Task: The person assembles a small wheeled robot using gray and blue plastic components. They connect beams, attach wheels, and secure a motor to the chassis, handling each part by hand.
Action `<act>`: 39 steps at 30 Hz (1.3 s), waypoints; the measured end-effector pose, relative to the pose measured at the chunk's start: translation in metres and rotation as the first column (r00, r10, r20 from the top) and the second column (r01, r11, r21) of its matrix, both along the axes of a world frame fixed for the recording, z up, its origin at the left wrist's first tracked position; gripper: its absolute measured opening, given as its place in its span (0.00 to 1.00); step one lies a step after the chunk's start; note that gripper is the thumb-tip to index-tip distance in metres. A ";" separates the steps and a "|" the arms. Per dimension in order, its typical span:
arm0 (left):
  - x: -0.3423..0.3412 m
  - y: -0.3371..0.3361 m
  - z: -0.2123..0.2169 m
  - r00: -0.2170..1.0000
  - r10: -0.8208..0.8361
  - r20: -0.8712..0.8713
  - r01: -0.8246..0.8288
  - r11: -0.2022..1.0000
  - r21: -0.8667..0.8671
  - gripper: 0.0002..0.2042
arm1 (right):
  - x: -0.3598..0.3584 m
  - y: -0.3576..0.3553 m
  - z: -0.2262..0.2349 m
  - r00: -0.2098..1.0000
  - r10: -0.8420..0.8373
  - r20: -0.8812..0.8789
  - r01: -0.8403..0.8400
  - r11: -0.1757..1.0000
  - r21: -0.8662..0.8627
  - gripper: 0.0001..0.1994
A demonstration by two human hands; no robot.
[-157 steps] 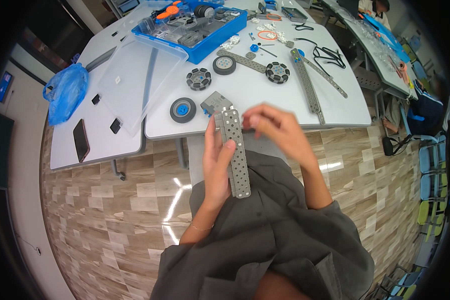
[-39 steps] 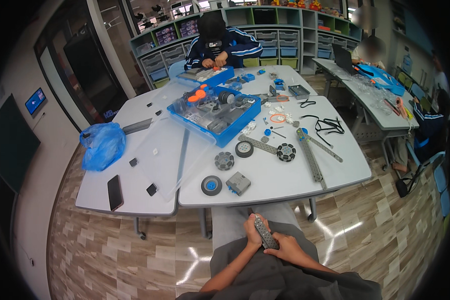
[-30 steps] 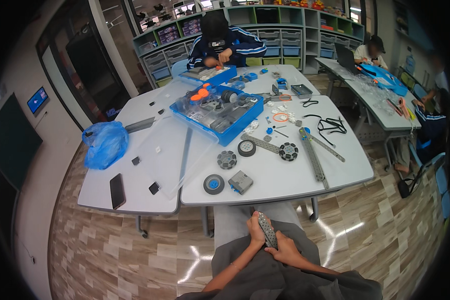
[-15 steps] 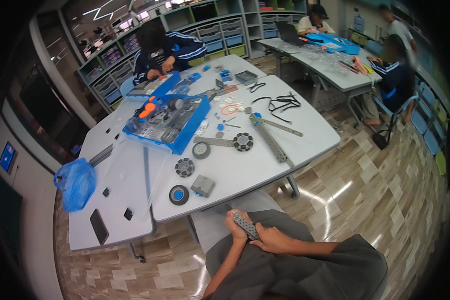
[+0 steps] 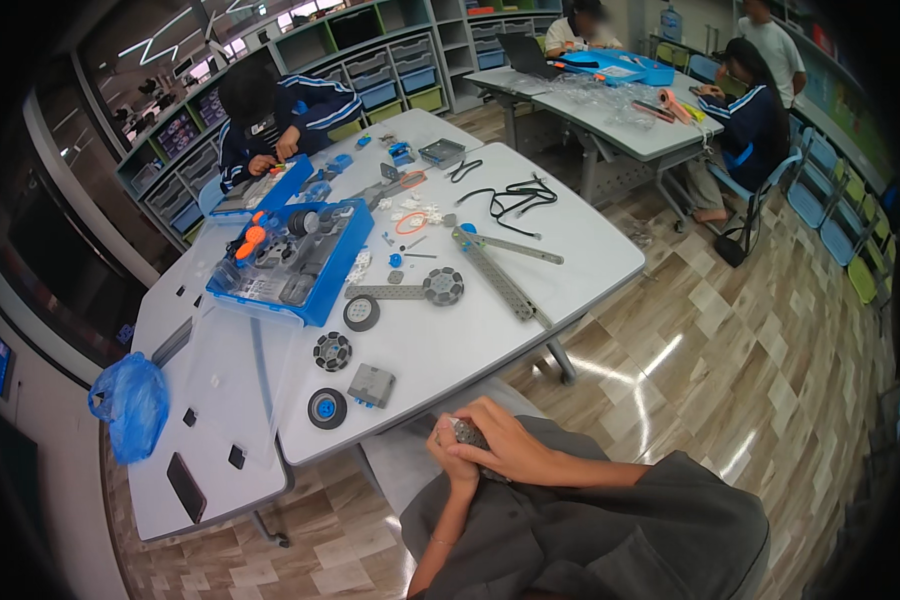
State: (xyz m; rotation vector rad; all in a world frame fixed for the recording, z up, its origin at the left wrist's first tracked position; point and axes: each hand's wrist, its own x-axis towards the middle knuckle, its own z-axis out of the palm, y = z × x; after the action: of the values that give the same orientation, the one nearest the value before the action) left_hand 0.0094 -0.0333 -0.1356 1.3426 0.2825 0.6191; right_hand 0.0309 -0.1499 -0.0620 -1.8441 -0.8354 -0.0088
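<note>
Over my lap, my left hand (image 5: 454,462) is closed round a grey perforated plastic beam (image 5: 467,433). My right hand (image 5: 510,445) wraps over the same beam from the right, its fingers reaching across the top. Between them the hands cover most of the beam, so its ends are hidden. Nearest on the table lie a grey block (image 5: 371,385), a black wheel with a blue hub (image 5: 326,408) and a grey studded wheel (image 5: 332,351). Farther back, a long beam (image 5: 385,292) lies by another studded wheel (image 5: 443,287) and a plain tyre (image 5: 361,313).
A blue parts box (image 5: 342,280) stands mid-table, with a co-worker (image 5: 295,115) seated behind. Black cables (image 5: 515,200) and joined grey beams (image 5: 498,275) lie to the right. A phone (image 5: 186,488) and a blue plastic bag (image 5: 135,400) are at the left. Other people sit at a second table (image 5: 620,120).
My right hand has moved up over the beam and now covers much of it. The table and its contents have shifted left in the picture as the view turned.
</note>
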 end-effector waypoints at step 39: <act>0.018 -0.022 -0.054 0.844 0.421 0.332 -0.513 0.454 0.728 0.19 | 0.009 0.035 -0.040 0.961 -0.228 -0.155 0.211 0.970 -0.121 0.13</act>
State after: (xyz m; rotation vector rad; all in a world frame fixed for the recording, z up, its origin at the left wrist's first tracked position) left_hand 0.0276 -0.0554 -0.1899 2.1285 0.3047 1.4160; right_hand 0.0396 -0.1146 -0.1017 -1.9973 -0.5189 0.0501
